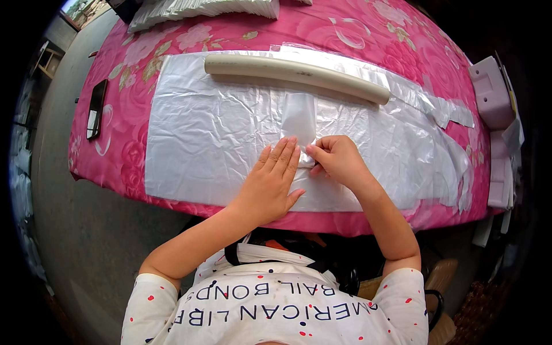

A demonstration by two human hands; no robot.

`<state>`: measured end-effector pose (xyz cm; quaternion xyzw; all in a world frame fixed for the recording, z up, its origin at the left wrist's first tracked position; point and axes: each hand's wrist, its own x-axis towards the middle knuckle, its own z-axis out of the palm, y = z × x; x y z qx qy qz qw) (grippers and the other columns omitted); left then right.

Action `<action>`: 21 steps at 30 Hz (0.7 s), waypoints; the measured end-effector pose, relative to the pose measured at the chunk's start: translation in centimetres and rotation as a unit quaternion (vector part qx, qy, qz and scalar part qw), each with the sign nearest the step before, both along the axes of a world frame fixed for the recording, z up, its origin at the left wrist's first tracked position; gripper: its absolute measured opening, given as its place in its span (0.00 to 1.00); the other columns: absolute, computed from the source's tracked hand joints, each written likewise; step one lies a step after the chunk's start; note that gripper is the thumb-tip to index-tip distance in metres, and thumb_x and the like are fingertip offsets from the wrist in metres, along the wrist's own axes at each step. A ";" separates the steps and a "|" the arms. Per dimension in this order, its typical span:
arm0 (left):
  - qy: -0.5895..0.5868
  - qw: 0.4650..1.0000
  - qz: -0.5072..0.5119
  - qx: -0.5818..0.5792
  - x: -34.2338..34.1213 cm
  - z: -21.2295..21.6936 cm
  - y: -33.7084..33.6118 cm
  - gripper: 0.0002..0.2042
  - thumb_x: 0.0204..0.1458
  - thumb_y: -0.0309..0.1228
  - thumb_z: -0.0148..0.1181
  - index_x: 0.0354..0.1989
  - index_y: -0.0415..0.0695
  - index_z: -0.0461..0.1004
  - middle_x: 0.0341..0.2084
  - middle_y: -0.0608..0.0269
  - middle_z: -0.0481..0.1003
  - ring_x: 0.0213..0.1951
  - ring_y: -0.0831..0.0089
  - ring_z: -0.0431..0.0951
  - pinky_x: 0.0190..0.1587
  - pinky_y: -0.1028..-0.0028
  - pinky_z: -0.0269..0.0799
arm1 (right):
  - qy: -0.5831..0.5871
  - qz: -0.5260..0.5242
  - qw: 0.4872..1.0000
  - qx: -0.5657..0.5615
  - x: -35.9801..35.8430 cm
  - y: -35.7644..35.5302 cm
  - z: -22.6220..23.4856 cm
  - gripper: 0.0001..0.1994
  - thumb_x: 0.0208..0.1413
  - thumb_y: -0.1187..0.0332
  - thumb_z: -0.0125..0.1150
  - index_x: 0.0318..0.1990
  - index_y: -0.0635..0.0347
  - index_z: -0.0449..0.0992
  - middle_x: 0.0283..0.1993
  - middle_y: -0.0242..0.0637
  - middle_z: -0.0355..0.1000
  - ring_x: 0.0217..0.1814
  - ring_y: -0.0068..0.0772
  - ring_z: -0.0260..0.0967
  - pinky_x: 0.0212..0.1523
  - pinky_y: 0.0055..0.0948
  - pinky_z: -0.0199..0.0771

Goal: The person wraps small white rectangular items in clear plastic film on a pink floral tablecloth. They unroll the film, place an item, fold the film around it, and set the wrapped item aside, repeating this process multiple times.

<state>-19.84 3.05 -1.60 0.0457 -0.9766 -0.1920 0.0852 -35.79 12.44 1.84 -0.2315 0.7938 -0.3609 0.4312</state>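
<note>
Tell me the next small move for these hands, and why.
I'd have the right hand smooth down the near end of the translucent plastic piece. That end looks crumpled, and the right thumb and forefinger seem to pinch it. The left hand lies flat right beside it, fingers together, so it could probably steady the plastic.

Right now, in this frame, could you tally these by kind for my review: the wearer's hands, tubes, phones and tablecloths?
Hands: 2 (left hand, right hand)
Beige tube: 1
Dark phone: 1
Pink floral tablecloth: 1
Total: 5
</note>
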 end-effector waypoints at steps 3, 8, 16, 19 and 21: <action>-0.038 0.999 0.014 -0.019 -0.2 -0.5 0.5 0.37 0.49 0.46 0.51 0.62 0.32 0.49 0.64 0.45 0.46 0.67 0.56 0.42 0.65 0.60 0.36 | 0.006 -0.014 1.000 -0.015 0.2 0.3 0.0 0.10 0.51 0.67 0.59 0.31 0.68 0.74 0.22 0.32 0.71 0.21 0.20 0.70 0.21 0.19 0.66; -0.038 0.999 0.021 -0.022 0.0 -0.6 0.6 0.38 0.48 0.46 0.52 0.62 0.32 0.48 0.64 0.46 0.45 0.67 0.56 0.42 0.65 0.60 0.36 | 0.268 0.034 0.962 -0.034 1.9 1.9 -0.6 0.16 0.42 0.71 0.67 0.41 0.63 0.72 0.31 0.37 0.73 0.33 0.26 0.72 0.29 0.24 0.69; 0.050 0.999 0.015 0.004 -1.0 0.0 -1.1 0.25 0.47 0.33 0.56 0.53 0.34 0.63 0.55 0.49 0.62 0.58 0.58 0.61 0.59 0.63 0.56 | 0.482 0.265 0.808 -0.209 -0.5 1.9 -2.1 0.23 0.42 0.69 0.65 0.49 0.60 0.70 0.56 0.39 0.65 0.60 0.38 0.59 0.60 0.36 0.58; 0.098 0.995 -0.018 -0.015 -0.5 -0.2 -1.9 0.16 0.46 0.27 0.56 0.44 0.34 0.69 0.48 0.52 0.69 0.49 0.60 0.70 0.51 0.66 0.66 | 0.434 0.278 0.830 -0.214 -1.1 1.4 -1.7 0.22 0.44 0.71 0.61 0.50 0.60 0.70 0.57 0.39 0.64 0.61 0.39 0.59 0.61 0.36 0.58; 0.122 0.991 -0.040 -0.031 -0.5 -0.2 -2.0 0.12 0.45 0.24 0.56 0.39 0.34 0.71 0.43 0.54 0.72 0.45 0.62 0.73 0.45 0.68 0.70 | 0.421 0.273 0.836 -0.222 -1.3 1.4 -1.8 0.21 0.44 0.74 0.59 0.50 0.60 0.70 0.56 0.40 0.66 0.60 0.40 0.60 0.60 0.36 0.59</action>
